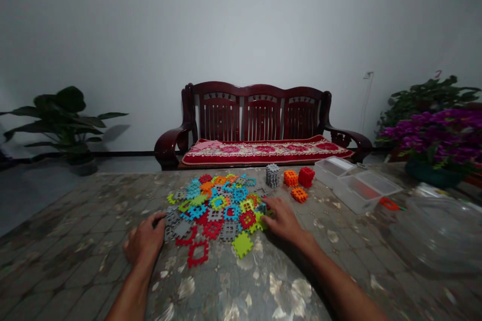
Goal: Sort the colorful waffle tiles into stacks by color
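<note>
A pile of flat, notched interlocking plastic tiles (214, 214) in red, blue, grey, green, orange and yellow lies on the table. At its left edge my left hand (145, 241) rests beside the grey tiles (173, 223), thumb and index finger a little apart; its other fingers are mostly hidden. My right hand (284, 220) touches the right edge of the pile, thumb and fingers spread near a lime green tile (259, 221). Nearest to me lie a red square frame tile (206, 251) and a solid lime tile (242, 245).
Behind the pile stand a grey tile stack (272, 175), orange stacks (290, 178) and a red stack (306, 177). To the right are an open clear plastic box (356, 198), an orange-handled tool (389, 204), clear containers (439, 233) and purple flowers (440, 133). A wooden bench (261, 115) stands beyond.
</note>
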`<state>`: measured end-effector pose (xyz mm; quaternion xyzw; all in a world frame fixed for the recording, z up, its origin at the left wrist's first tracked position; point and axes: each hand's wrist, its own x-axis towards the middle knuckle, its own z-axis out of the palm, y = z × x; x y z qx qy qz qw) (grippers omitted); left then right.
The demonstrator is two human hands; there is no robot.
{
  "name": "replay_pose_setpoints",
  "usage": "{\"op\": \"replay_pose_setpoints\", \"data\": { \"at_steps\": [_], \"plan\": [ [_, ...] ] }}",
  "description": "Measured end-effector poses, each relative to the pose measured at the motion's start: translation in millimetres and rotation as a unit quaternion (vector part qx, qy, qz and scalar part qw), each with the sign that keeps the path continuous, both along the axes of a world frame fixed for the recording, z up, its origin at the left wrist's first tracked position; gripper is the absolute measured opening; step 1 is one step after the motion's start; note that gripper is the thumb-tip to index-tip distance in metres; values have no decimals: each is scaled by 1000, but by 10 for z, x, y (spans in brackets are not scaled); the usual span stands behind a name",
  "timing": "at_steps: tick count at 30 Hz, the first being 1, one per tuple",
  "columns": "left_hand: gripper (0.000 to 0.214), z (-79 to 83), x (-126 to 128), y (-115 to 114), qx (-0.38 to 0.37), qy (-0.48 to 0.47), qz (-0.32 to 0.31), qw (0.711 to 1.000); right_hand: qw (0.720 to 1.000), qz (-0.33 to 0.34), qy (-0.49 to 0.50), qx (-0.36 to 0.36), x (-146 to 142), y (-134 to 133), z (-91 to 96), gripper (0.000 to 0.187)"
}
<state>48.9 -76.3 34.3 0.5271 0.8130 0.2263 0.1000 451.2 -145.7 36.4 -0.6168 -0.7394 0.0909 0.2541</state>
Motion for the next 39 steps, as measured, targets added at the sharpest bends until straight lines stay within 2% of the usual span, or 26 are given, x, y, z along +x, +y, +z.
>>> {"op": "replay_pose_setpoints", "data": {
  "at_steps": [2, 4, 8, 10, 14, 19, 21, 24, 27, 30, 39],
  "plan": [
    [46, 7, 5, -6, -2, 0, -1, 1000, 998, 56, -8, 8, -154, 16, 11, 64],
    [46, 4, 0, -3, -3, -3, -3, 1000, 994, 104, -21, 10, -263, 24, 18, 65],
    [45, -34, -24, 27, -6, -4, -3, 1000, 987, 155, -39, 23, -349, 18, -15, 38],
    [46, -63, -37, 47, -10, 0, -5, 1000, 986, 157, -43, 46, -339, 24, -75, 30],
    [46, -119, -63, 79, -6, 4, 0, 1000, 985, 141, -13, 103, -248, 96, -239, 28],
    [44, -154, -92, 97, 6, 8, -3, 1000, 991, 31, 42, 121, -67, 179, -314, 32],
    [44, -152, -91, 98, 3, 10, -2, 1000, 991, 14, 67, 114, -7, 162, -291, 28],
    [44, -136, -76, 94, -4, 12, -1, 1000, 988, 77, 79, 103, 19, 106, -252, 23],
    [46, -117, -60, 82, -5, 12, 0, 1000, 985, 136, 42, 95, -39, 70, -246, 36],
    [46, -99, -52, 66, -10, 10, -3, 1000, 986, 140, 4, 86, -118, 75, -269, 39],
    [49, -95, -68, 73, -23, 10, -9, 1000, 983, 119, -13, 139, -164, 149, -404, 17]
  ]
}}
